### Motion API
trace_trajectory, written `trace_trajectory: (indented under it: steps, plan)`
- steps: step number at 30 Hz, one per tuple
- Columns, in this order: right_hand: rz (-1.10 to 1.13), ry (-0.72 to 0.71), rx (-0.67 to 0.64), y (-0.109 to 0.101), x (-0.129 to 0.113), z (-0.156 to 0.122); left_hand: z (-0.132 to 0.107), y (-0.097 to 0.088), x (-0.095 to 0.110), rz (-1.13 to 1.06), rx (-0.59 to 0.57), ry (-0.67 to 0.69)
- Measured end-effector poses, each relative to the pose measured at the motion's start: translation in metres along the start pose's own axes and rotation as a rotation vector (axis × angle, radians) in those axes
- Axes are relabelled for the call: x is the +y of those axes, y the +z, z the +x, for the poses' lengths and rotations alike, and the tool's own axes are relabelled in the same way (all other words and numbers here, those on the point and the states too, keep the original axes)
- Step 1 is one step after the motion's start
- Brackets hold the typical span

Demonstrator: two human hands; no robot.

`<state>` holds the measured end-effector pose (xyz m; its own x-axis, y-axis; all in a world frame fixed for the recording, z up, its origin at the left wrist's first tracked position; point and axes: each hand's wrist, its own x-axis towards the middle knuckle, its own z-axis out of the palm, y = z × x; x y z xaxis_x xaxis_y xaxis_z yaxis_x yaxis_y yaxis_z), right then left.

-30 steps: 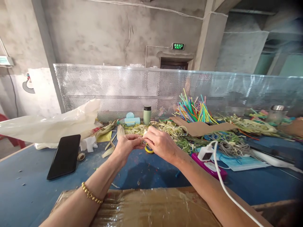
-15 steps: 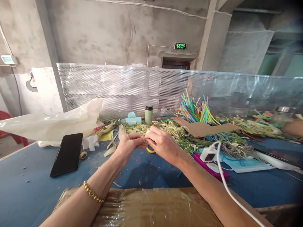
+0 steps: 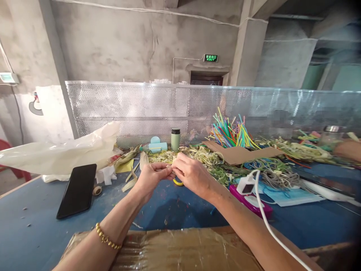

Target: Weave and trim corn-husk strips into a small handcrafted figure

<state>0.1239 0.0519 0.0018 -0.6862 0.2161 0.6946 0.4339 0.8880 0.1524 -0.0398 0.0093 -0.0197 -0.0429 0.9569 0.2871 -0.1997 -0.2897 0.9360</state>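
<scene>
Fingertips of my left hand (image 3: pixel 153 178) and my right hand (image 3: pixel 189 172) meet above the blue table (image 3: pixel 180 210), both pinched closed. Whatever small piece they hold between them is hidden by the fingers. Just below the right fingers shows a yellow ring-shaped handle (image 3: pixel 178 183), partly covered. Behind the hands lies a spread of pale dried husk strips (image 3: pixel 201 155). Left of my left hand, a few wider husk pieces (image 3: pixel 143 160) lie on the table, one of them upright-looking.
A black phone (image 3: pixel 77 191) and a plastic bag (image 3: pixel 70 150) are at the left. A green bottle (image 3: pixel 175 140) stands behind. On the right are colourful pipe cleaners (image 3: pixel 231 131), cardboard (image 3: pixel 245 153) and a purple power strip (image 3: pixel 251 203) with a white cable (image 3: pixel 263 212). Another person's hand (image 3: pixel 348 150) shows far right.
The camera view has tilted and shifted slightly, so the scene sits a little lower and to the left. Both hands stay pinched together, with only slight finger movement.
</scene>
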Motion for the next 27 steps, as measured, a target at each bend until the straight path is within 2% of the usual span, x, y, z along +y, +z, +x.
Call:
trace_trajectory:
  steps: [5, 9, 12, 14, 18, 27]
  plan:
    - [0.134, 0.058, 0.037, -0.0011, 0.0003, 0.0021, 0.0015, -0.0016, 0.0, -0.103, -0.002, -0.032]
    - [0.367, 0.316, 0.139, -0.0019, 0.0032, 0.0041, 0.0013, -0.0013, 0.0031, -0.13, 0.035, -0.036]
    - [0.559, 0.474, 0.088, -0.0006, 0.0058, 0.0047, 0.0003, 0.0003, 0.0042, -0.107, 0.031, -0.027]
    - [0.638, 0.482, 0.047, 0.0015, 0.0071, 0.0048, -0.0005, 0.0016, 0.0042, -0.073, 0.021, -0.024]
    - [0.671, 0.45, 0.049, 0.0038, 0.007, 0.0053, -0.0013, 0.0037, 0.0033, -0.042, 0.016, -0.026]
    - [0.655, 0.437, 0.091, -0.0003, -0.0006, 0.0058, -0.0042, 0.005, 0.0072, -0.193, -0.015, -0.077]
